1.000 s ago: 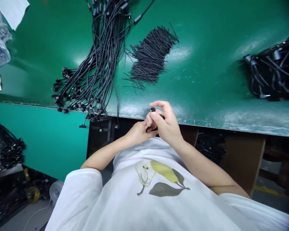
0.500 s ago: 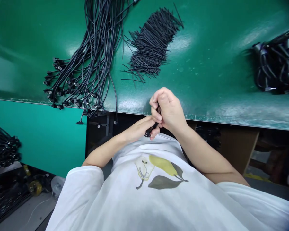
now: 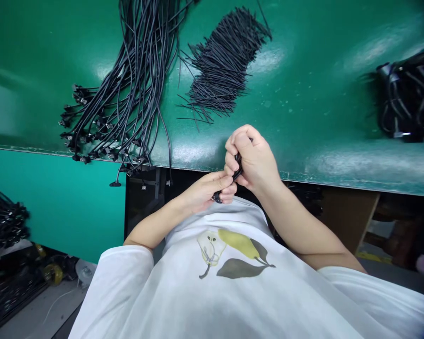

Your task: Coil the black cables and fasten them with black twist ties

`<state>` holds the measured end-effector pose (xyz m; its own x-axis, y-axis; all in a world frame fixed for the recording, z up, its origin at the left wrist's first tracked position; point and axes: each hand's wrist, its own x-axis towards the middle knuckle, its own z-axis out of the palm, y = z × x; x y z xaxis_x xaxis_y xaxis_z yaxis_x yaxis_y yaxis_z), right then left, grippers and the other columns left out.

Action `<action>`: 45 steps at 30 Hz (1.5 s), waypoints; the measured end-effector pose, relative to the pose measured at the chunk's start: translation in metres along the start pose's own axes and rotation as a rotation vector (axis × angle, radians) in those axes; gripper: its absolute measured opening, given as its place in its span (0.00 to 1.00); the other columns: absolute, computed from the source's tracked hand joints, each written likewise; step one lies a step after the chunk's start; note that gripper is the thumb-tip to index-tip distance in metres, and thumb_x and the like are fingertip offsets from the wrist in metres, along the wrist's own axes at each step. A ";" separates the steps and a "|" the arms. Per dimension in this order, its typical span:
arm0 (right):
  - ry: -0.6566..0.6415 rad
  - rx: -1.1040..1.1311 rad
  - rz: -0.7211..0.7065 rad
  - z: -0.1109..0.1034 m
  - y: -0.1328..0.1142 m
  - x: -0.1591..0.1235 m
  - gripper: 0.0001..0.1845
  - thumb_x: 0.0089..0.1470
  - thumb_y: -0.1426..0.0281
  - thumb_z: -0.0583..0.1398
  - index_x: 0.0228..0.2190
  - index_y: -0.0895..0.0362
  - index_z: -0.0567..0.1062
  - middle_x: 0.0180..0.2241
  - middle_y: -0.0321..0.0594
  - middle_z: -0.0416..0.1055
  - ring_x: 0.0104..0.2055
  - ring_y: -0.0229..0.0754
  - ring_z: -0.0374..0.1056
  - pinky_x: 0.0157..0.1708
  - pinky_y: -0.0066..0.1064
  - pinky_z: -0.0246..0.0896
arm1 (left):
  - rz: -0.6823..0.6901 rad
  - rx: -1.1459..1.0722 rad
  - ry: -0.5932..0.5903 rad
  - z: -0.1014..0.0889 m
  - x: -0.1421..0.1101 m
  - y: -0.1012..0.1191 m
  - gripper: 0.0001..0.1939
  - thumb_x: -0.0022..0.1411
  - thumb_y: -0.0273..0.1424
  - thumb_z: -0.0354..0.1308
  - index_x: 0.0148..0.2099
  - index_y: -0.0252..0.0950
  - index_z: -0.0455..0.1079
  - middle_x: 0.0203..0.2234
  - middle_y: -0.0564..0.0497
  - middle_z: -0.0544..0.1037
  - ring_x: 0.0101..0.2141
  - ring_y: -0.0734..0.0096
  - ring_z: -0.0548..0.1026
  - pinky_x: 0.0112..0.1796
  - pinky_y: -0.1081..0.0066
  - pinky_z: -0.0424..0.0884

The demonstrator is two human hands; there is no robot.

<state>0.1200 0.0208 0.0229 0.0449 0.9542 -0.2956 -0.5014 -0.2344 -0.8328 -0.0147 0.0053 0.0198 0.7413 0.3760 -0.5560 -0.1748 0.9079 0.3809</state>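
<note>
Both my hands meet just in front of the bench edge, closed on one folded black cable (image 3: 238, 165). My left hand (image 3: 209, 189) pinches its lower end, where a black connector (image 3: 217, 197) pokes out below the fingers. Higher up, my right hand (image 3: 253, 157) wraps its fingers round the same bundle. Most of the cable is hidden inside the hands. Beyond them lies a heap of short black ties (image 3: 224, 61) on the green table (image 3: 304, 94). Left of that heap, long black cables (image 3: 137, 84) spread out with their connectors toward the near edge.
Bundled black cables (image 3: 411, 96) lie at the table's right side. More coiled cables (image 3: 7, 219) sit at the far left, above a roll of tape (image 3: 52, 274). A brown board (image 3: 349, 219) stands under the bench on the right.
My right hand has shifted slightly up and right, showing more of the cable between the hands. The left thumb now presses on the cable. The view has tilted a little.
</note>
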 end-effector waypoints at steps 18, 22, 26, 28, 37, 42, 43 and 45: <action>-0.161 -0.144 0.007 -0.013 0.002 -0.006 0.24 0.56 0.47 0.62 0.30 0.56 0.69 0.18 0.27 0.54 0.16 0.29 0.51 0.17 0.23 0.52 | 0.166 0.434 0.046 -0.022 0.004 -0.007 0.26 0.54 0.52 0.65 0.32 0.31 0.71 0.21 0.55 0.67 0.24 0.78 0.63 0.29 0.72 0.58; -0.137 -0.487 -0.153 -0.027 -0.006 0.027 0.28 0.60 0.43 0.53 0.34 0.56 0.71 0.28 0.36 0.67 0.28 0.37 0.65 0.32 0.32 0.64 | 0.287 0.248 0.129 -0.026 -0.008 -0.003 0.22 0.57 0.47 0.65 0.34 0.31 0.70 0.20 0.57 0.64 0.22 0.80 0.59 0.27 0.74 0.55; 0.008 -1.286 -0.267 -0.016 -0.004 0.070 0.14 0.55 0.58 0.63 0.31 0.57 0.71 0.30 0.39 0.70 0.31 0.40 0.63 0.33 0.33 0.57 | 0.433 0.060 0.244 -0.028 -0.013 0.011 0.19 0.54 0.42 0.69 0.32 0.32 0.68 0.19 0.58 0.61 0.21 0.82 0.56 0.25 0.76 0.53; -0.008 -1.515 -0.278 -0.006 0.000 0.081 0.08 0.56 0.65 0.61 0.33 0.57 0.72 0.35 0.44 0.72 0.35 0.43 0.65 0.34 0.33 0.55 | 0.455 0.043 0.257 -0.028 -0.014 0.016 0.17 0.55 0.40 0.69 0.32 0.32 0.69 0.19 0.58 0.61 0.21 0.82 0.56 0.25 0.76 0.54; -0.003 -1.469 -0.304 -0.035 -0.020 0.027 0.08 0.57 0.68 0.58 0.27 0.56 0.68 0.26 0.38 0.67 0.29 0.40 0.61 0.30 0.32 0.49 | 0.371 -0.001 0.252 -0.029 -0.019 0.026 0.14 0.60 0.35 0.65 0.44 0.32 0.74 0.20 0.58 0.60 0.20 0.82 0.55 0.24 0.78 0.55; -0.419 -1.257 -0.328 -0.043 -0.022 -0.021 0.09 0.61 0.66 0.57 0.29 0.56 0.71 0.25 0.33 0.65 0.25 0.34 0.59 0.27 0.28 0.51 | 0.301 0.103 0.135 -0.021 -0.004 0.023 0.21 0.60 0.38 0.64 0.53 0.35 0.72 0.21 0.59 0.61 0.21 0.81 0.56 0.26 0.77 0.57; -0.444 -1.298 -0.369 -0.042 -0.021 -0.027 0.10 0.61 0.67 0.57 0.29 0.56 0.71 0.25 0.33 0.65 0.25 0.34 0.59 0.26 0.28 0.50 | 0.329 0.183 0.155 -0.021 -0.001 0.022 0.19 0.62 0.39 0.63 0.52 0.34 0.73 0.22 0.58 0.61 0.22 0.80 0.57 0.27 0.77 0.58; -0.382 -1.481 -0.520 -0.039 -0.019 -0.033 0.11 0.63 0.68 0.55 0.29 0.56 0.71 0.25 0.35 0.66 0.25 0.35 0.58 0.25 0.30 0.46 | 0.415 0.419 0.250 -0.023 0.005 0.017 0.16 0.65 0.39 0.58 0.46 0.33 0.76 0.24 0.55 0.66 0.24 0.79 0.60 0.30 0.75 0.61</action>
<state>0.1612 -0.0132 0.0301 -0.3857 0.9185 0.0875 0.7402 0.3646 -0.5649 -0.0286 0.0271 0.0061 0.4837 0.7586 -0.4366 -0.1094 0.5473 0.8298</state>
